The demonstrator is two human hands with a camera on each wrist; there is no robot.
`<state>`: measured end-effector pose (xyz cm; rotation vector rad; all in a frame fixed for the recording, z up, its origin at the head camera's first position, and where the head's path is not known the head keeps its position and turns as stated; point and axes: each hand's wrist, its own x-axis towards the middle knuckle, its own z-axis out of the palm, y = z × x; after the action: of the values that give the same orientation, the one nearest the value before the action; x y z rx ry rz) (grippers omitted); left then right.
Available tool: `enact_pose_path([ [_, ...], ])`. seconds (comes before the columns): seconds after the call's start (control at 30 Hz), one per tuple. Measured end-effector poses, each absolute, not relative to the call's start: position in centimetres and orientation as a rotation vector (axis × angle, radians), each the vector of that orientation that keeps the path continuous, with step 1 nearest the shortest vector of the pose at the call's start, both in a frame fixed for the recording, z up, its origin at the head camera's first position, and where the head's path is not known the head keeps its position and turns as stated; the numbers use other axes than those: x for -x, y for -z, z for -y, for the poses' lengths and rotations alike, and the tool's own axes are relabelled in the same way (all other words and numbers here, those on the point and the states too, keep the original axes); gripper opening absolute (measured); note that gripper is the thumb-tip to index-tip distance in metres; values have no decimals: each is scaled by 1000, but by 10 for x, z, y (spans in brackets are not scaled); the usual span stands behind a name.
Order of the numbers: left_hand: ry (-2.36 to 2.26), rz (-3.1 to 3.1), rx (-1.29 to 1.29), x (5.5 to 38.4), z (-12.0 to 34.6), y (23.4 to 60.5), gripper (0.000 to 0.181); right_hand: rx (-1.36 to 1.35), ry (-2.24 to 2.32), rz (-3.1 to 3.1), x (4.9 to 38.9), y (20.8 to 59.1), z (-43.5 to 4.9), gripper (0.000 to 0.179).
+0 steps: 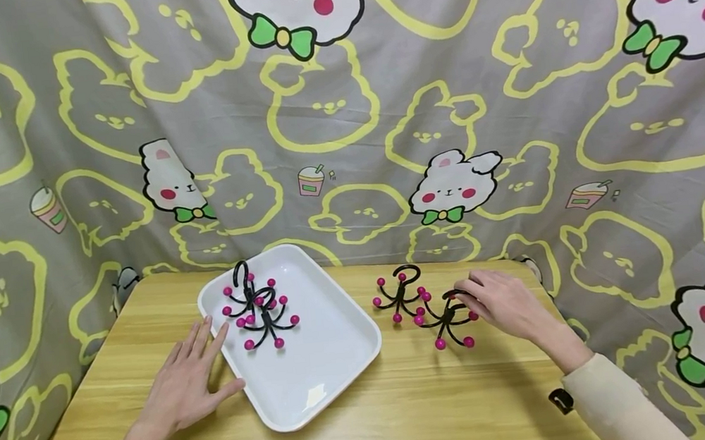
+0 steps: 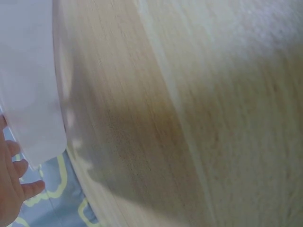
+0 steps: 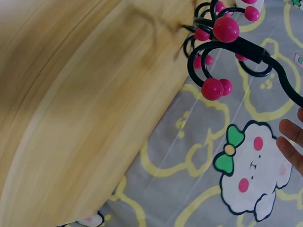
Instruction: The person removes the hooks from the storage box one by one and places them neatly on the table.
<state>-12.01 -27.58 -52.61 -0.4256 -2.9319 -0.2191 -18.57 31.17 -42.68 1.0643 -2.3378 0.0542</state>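
Note:
A white tray [image 1: 334,363] lies at an angle on the table, with my left hand [image 1: 183,381] at its left rim, fingers straight and spread. Two black rotating hook racks with pink ball tips, a rear one [image 1: 248,297] and a front one [image 1: 265,317], sit close together inside it. To the right of the tray, my right hand [image 1: 506,302] pinches the curved top of another hook rack [image 1: 446,318]. This rack's pink-tipped arms [image 3: 225,29] show large in the right wrist view. Just left of it stands a similar hook rack [image 1: 401,293], overlapping it in the head view.
The wooden table [image 1: 422,411] carries everything. Behind and at both sides hangs a grey curtain [image 1: 360,162] printed with rabbits and yellow outlines, close to the table's far edge. A small black piece [image 1: 561,400] shows beside the right sleeve.

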Motion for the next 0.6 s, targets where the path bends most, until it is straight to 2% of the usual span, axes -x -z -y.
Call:
enact_pose_path([
  [0.27,215,2936,423,120,276,525,108,-1049,-22,2333,195,435,-330,9],
  [0.6,211,2938,422,120,276,526,108,-979,7,2352,210,444,-345,16],
])
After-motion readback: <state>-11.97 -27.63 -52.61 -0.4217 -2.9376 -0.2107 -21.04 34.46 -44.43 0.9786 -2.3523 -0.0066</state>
